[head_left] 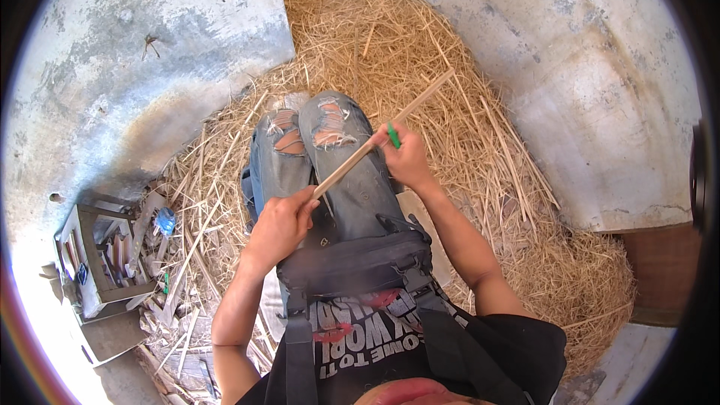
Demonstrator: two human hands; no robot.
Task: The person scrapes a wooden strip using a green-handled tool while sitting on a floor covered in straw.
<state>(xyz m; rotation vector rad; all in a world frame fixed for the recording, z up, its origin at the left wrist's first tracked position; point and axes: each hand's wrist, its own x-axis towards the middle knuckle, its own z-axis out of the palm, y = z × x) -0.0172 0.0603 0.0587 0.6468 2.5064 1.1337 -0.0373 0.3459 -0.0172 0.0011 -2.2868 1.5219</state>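
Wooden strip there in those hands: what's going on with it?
A person holds the strip slantwise above their lap. The left hand grips its near end; the right hand is closed around its middle, together with something green, too hidden to identify. The far end sticks out over the straw. To the left stands a box with thin pieces in it.

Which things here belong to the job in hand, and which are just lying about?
In use:
wooden strip, in left hand and right hand
green item in right hand, perhaps a tool

Apparently lying about:
crumpled blue plastic
open wooden box
straw-like pile
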